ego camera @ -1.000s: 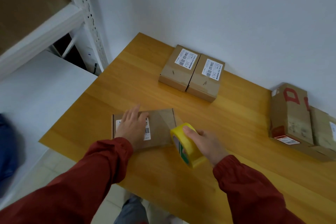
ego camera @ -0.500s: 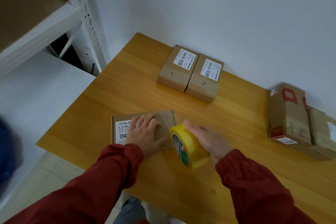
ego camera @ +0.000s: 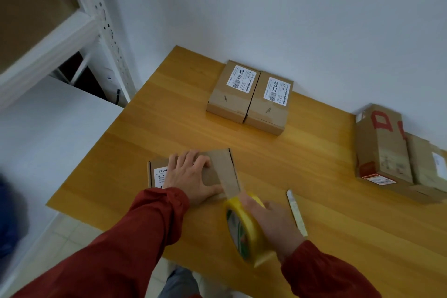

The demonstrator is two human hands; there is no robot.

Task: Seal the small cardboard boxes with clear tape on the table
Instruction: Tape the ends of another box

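A small cardboard box [ego camera: 217, 164] with a white label lies near the table's front edge. My left hand [ego camera: 191, 174] rests flat on its top with fingers spread. A strip of clear tape [ego camera: 231, 176] runs across the box's right end down to a yellow tape roll [ego camera: 244, 230]. My right hand [ego camera: 273, 222] grips that roll, which stands on edge just in front of the box's right corner. Two more small labelled boxes [ego camera: 251, 97] sit side by side at the back of the wooden table [ego camera: 314, 201].
A slim white utility knife [ego camera: 296, 211] lies on the table right of my right hand. Larger cardboard boxes [ego camera: 384, 147] stand at the right edge by the wall. A white metal shelf rack [ego camera: 104, 24] stands left of the table, whose front edge is close to me.
My right hand has pulled the tape roll toward me and down, drawing tape across the box's right end. My left hand slid right along the box top, and the knife has come into view.
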